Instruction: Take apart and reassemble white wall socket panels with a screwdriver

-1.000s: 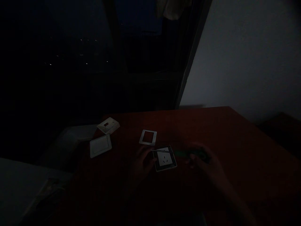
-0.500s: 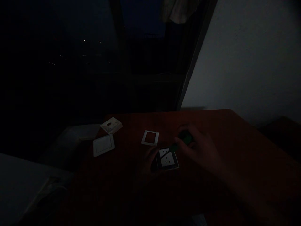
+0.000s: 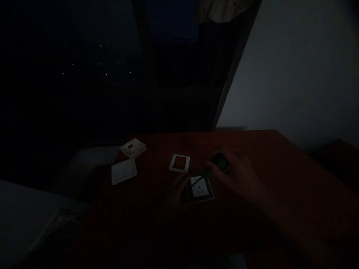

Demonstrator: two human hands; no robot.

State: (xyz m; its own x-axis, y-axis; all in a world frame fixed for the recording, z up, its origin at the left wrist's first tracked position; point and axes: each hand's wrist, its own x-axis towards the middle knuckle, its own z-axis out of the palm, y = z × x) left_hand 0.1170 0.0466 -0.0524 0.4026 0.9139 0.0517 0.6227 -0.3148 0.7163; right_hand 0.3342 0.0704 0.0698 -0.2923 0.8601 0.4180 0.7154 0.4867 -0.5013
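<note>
A wall socket (image 3: 199, 188) with a white face and dark surround lies on the reddish table. My right hand (image 3: 238, 173) is wrapped round the green handle of a screwdriver (image 3: 219, 162), whose shaft slants down to the left across the socket's upper left part. Whether its tip sits in a screw is too dark to tell. At the socket's left side, my left hand (image 3: 178, 192) holds the socket by its edge, fingers curved around it and mostly in shadow. Just beyond the hands lies a white square frame (image 3: 179, 170).
On the table's left edge lie a white plate (image 3: 123, 172) and, behind it, a pale box (image 3: 133, 148) with a small dark window. A dark window stands behind the table (image 3: 280, 160); a pale wall (image 3: 294, 67) rises on the right.
The view has shifted very slightly. My right hand and the screwdriver have turned a little, while the socket and my left hand stay in place.
</note>
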